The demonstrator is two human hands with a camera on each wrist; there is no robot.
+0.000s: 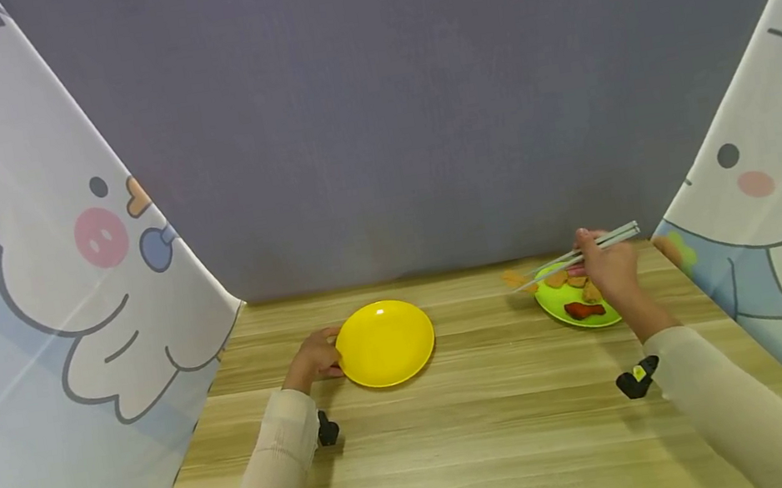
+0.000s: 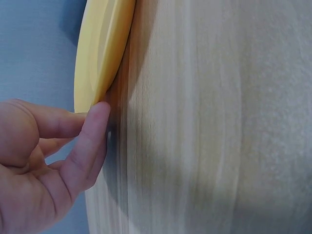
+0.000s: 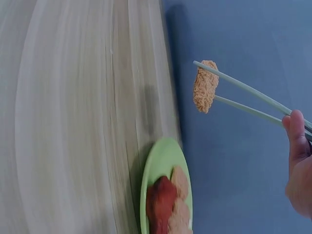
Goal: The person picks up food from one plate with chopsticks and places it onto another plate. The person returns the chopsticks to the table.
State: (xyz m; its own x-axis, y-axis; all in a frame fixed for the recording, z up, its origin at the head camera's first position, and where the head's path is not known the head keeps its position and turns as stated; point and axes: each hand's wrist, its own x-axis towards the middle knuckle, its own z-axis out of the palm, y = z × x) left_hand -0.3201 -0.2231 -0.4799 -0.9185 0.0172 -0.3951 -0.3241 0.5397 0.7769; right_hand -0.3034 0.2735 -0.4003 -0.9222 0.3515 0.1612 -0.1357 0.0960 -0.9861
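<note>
My left hand (image 1: 318,354) pinches the left rim of a round yellow plate (image 1: 386,344); the left wrist view shows its fingertips (image 2: 100,113) at the plate's edge. On the right, a pair of pale chopsticks (image 1: 617,235) is held in my right hand (image 1: 610,266). Between the sticks' tips hangs a golden-brown, crumbly piece of fried chicken (image 3: 205,87), off the table and left of the green plate (image 3: 158,156). That plate bears a dark red drumstick (image 3: 163,202) and several tan fried pieces (image 3: 179,183). My right hand and forearm partly cover it in the head view.
Both plates stand toward the back of the wood-grain table (image 1: 479,425), before a grey upright panel (image 1: 403,124). Cartoon-printed sheets (image 1: 36,204) flank the table on both sides. A wide stretch of tabletop lies between the two plates.
</note>
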